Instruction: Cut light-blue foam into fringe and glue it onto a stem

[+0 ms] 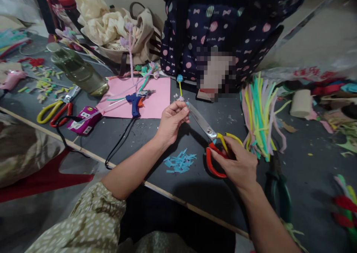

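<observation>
My right hand (237, 160) grips a pair of scissors (202, 122) by the red and yellow handles, with the blades pointing up and left. At the blade tips, my left hand (174, 121) pinches a small light-blue strip (187, 103), mostly hidden by the fingers. Just beyond those fingers shows a yellow stem (180, 87) topped by a fuzzy blue ball (180, 78); whether the hand touches it I cannot tell. Below the scissors, a pile of short blue strips (180, 161) lies on the dark table (150, 149).
Left of my hands, a blue glue gun (135, 103) rests on pink paper (156, 93), near a purple box (84, 119), second scissors (57, 111) and a bottle (79, 72). Rightward lie bundled coloured stems (258, 122) and green-handled pliers (277, 189). A patterned bag (192, 33) stands behind.
</observation>
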`<state>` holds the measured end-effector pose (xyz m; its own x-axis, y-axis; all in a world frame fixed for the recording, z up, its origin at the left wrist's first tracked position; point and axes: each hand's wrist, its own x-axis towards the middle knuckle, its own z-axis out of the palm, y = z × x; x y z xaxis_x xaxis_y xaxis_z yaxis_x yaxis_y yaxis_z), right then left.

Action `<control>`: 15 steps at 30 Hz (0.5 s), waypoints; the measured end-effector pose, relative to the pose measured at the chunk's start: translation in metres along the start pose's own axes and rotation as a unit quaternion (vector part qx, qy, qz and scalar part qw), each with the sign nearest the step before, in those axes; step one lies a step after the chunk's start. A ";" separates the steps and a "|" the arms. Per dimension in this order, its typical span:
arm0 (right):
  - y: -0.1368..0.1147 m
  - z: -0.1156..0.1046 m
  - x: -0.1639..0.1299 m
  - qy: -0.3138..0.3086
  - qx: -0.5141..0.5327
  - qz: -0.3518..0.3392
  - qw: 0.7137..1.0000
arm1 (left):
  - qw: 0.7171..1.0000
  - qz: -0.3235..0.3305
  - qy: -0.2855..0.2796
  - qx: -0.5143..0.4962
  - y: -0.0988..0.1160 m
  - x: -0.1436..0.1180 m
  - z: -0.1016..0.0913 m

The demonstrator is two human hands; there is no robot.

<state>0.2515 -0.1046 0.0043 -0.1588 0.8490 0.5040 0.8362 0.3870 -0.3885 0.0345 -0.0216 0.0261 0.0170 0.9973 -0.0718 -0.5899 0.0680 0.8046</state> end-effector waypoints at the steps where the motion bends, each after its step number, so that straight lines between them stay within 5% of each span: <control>1: 0.000 0.001 0.000 0.004 -0.003 -0.002 1.000 | 1.000 0.002 0.000 -0.001 0.000 0.000 0.000; 15: 0.002 0.004 -0.001 -0.039 -0.058 0.020 0.997 | 0.999 -0.021 0.025 0.002 -0.005 0.004 -0.003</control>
<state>0.2513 -0.1033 0.0000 -0.1601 0.8906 0.4257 0.8973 0.3110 -0.3132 0.0357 -0.0177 0.0199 0.0007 0.9908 -0.1354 -0.5862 0.1101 0.8026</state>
